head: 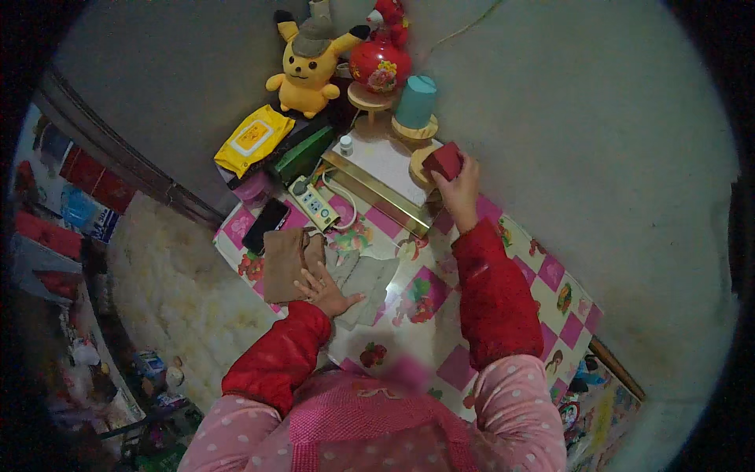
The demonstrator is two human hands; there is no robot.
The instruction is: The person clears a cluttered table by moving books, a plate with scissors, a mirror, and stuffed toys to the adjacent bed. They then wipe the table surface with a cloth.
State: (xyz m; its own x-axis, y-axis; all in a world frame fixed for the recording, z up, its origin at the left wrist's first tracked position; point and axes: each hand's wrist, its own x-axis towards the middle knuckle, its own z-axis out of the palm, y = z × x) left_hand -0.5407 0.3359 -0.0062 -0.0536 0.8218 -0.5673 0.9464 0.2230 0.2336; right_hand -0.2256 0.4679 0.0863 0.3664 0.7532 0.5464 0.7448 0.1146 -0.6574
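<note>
My right hand (463, 192) grips a dark red box-like object (443, 160) at the right side of a low white-topped stand (386, 165). Just beside that object, a round wooden piece (420, 166) is partly covered by it; whether the two touch, I cannot tell. With fingers spread, my left hand (327, 295) rests flat across a folded brown cloth (283, 265) and a grey-green cloth (371, 283). Both cloths lie on the patterned tablecloth (424, 295).
Behind the cloths are a black phone (266, 224) and a power strip (315, 203) with cables. A small white bottle (345, 145) and a teal cylinder (416, 101) stand farther back. Yellow wipes (253, 141), a yellow plush toy (307, 76) and a red vase (380, 65) line the wall.
</note>
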